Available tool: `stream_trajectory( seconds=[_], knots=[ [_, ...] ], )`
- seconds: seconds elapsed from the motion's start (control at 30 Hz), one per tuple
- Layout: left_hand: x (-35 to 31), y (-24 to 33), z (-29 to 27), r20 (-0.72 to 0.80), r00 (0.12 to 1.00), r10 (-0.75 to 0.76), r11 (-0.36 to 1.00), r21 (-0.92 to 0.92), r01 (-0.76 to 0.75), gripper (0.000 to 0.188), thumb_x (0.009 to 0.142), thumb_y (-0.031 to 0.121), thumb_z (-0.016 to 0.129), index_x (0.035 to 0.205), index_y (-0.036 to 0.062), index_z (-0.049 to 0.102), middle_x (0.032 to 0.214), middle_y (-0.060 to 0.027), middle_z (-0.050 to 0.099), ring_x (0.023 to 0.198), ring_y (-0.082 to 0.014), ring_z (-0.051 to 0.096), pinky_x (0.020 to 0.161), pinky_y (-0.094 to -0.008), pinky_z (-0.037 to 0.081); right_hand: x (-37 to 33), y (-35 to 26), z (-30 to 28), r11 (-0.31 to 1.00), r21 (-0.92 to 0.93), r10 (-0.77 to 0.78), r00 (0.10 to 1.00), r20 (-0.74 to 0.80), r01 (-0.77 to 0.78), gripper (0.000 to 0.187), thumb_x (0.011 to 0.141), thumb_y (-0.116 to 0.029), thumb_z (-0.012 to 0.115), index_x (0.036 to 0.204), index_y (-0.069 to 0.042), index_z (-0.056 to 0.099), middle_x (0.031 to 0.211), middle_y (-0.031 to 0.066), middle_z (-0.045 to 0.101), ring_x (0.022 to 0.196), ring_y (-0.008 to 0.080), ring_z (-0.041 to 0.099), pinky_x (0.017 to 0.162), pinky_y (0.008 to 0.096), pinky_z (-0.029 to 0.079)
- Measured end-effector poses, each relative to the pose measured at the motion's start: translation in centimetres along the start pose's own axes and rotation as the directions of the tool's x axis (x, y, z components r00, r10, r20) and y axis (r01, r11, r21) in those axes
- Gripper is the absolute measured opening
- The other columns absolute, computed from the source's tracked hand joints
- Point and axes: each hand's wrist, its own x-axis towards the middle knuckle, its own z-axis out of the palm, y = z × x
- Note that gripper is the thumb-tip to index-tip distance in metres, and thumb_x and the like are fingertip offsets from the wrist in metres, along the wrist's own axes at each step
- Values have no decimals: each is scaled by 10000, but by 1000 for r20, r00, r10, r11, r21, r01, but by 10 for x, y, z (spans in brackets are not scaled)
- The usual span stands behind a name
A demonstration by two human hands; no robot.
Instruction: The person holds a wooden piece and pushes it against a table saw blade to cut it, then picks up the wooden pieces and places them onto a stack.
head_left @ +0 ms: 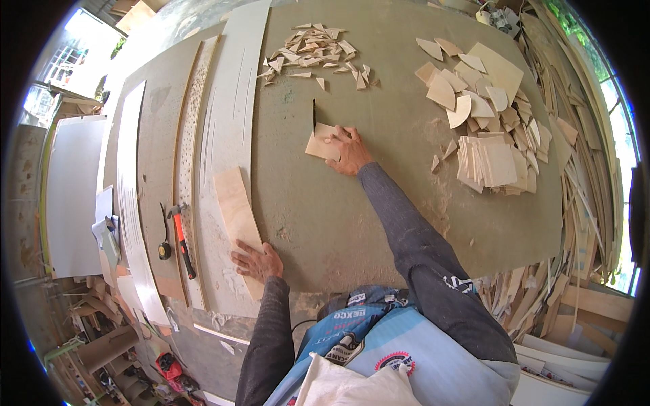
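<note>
- Person's torso: lt. blue patterned shirt [420,338], white cloth [352,386] at nr. edge; dk. sleeves [264,352] on both arms.
- Offcuts, assorted [521,298]: heaped past tabletop's nr. R edge.
- L hand [258,260]: laid flat, fingers spread, across nr. part of wood strip; not clenched.
- Wood strip [235,203]: pale, long, slightly slanted; lies on white board, its far end clear of hand.
- Hammer [185,243]: 1 ea., red-orange/blk. handle, head to far side; L of wood strip.
- Tape measure [164,250]: 1 ea., blk. w/ yellow, just L of hammer.
- Tabletop [338,223]: olive-brown, dusty.
- R hand [350,150]: fingers bent over R end of small wood pc., thumb at nr. edge; grasping it, pressed to tabletop.
- Small wood pc. [318,143]: pale, flat, approx. mid-tabletop; far corner at nr. end of dk. line.
- Dk. line [314,111]: narrow, straight; slot or blade, can't tell.
- Sq. pcs. [487,162]: thin, overlapping, R side.
- White board [230,128]: long, w/ few thin slits, L of small wood pc.
- Dotted strip [191,101]: long, pale, along L side of white board.
- Curved-edge pcs. [474,105]: mixed pile, beyond sq. pcs.
- Triangular pcs. [315,47]: small, many, loose heap, far side, beyond dk. line.
- Boards [586,135]: long, stacked, far R.
</note>
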Motion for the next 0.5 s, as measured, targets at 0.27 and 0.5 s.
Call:
stream_trajectory(
  seconds=[0.27,0.5],
  knots=[
    [-1,1,-1,5,1000,5,1000,-3,-5,910,971,456,582,1661,127,88,1653,-316,141,1559,-431,128,1227,-620,126,-9,4,3,990,-141,10,998,65,-1,742,911,-462,695,1514,-71,508,1643,176,337,1437,359,324,1232,474,289],
    [-1,-1,1,-13,1000,22,999,-25,-23,914,973,459,583,1661,126,83,1648,-319,141,1558,-437,126,1224,-628,119,-10,2,-3,985,-173,-7,998,60,17,716,930,-462,676,1514,-82,510,1631,170,346,1419,354,337,1212,493,295]
  ],
)
